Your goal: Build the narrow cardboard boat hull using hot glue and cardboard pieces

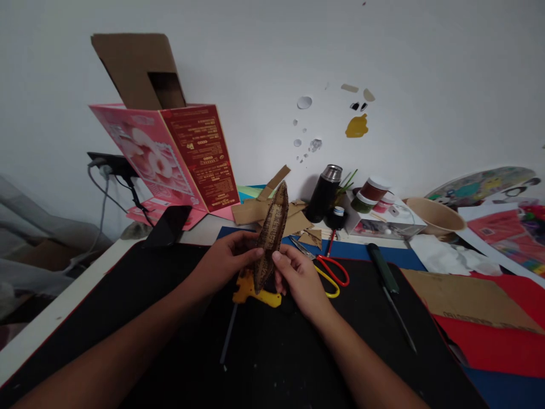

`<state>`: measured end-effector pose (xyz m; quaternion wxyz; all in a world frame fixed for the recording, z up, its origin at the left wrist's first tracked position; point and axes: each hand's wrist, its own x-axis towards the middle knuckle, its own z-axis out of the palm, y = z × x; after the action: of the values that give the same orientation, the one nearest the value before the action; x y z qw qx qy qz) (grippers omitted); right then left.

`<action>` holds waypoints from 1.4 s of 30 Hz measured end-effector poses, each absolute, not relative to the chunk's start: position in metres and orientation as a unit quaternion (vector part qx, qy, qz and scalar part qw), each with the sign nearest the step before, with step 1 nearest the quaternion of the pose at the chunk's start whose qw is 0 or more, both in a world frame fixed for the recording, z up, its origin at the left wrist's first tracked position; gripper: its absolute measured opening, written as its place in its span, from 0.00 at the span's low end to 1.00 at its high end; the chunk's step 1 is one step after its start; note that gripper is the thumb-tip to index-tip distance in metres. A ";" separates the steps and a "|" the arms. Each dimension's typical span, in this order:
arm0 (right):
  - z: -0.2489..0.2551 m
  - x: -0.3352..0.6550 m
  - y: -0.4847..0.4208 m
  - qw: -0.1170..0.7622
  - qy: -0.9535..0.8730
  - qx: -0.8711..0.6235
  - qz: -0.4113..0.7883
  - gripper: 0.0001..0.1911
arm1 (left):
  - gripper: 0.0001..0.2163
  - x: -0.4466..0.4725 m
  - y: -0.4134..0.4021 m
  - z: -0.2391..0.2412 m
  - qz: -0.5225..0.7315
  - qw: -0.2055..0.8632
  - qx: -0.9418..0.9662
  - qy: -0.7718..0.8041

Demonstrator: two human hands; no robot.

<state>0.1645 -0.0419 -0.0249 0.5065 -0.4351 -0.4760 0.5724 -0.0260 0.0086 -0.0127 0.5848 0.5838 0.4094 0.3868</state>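
Both hands hold a long, pointed, brown patterned cardboard piece [271,233] upright above the black mat [128,318]. My left hand [227,260] grips its lower left side with curled fingers. My right hand [298,275] pinches its lower right edge between thumb and fingers. Just beneath the hands lies a yellow glue gun [251,292], with a thin stick [227,335] trailing toward me. Red and yellow scissors [330,271] lie immediately right of my right hand.
A pink printed box [170,159] with a cardboard flap stands at the back left beside a black phone [167,225]. Cardboard scraps [251,210], a black flask [323,193], paint jars [370,196], a paper bowl [434,215], a screwdriver [389,284] and red and brown sheets [472,307] sit at the right.
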 end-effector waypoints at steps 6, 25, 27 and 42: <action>-0.027 0.166 -0.041 0.495 -0.488 -0.444 0.565 0.25 | 0.20 -0.024 0.007 -0.010 0.392 0.605 0.564 0.403; -0.026 0.164 -0.042 0.491 -0.478 -0.435 0.584 0.29 | 0.20 -0.024 0.010 -0.012 0.459 0.585 0.533 0.404; -0.027 0.164 -0.042 0.489 -0.482 -0.438 0.581 0.30 | 0.21 -0.025 0.012 -0.009 0.483 0.561 0.526 0.417; -0.035 0.159 -0.046 0.476 -0.557 -0.490 0.473 0.17 | 0.24 -0.027 0.014 -0.005 0.480 0.595 0.494 0.413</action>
<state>0.1589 -0.0462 -0.0348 0.4755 -0.4899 -0.5566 0.4733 -0.0266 0.0137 -0.0053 0.5954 0.4945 0.4125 0.4803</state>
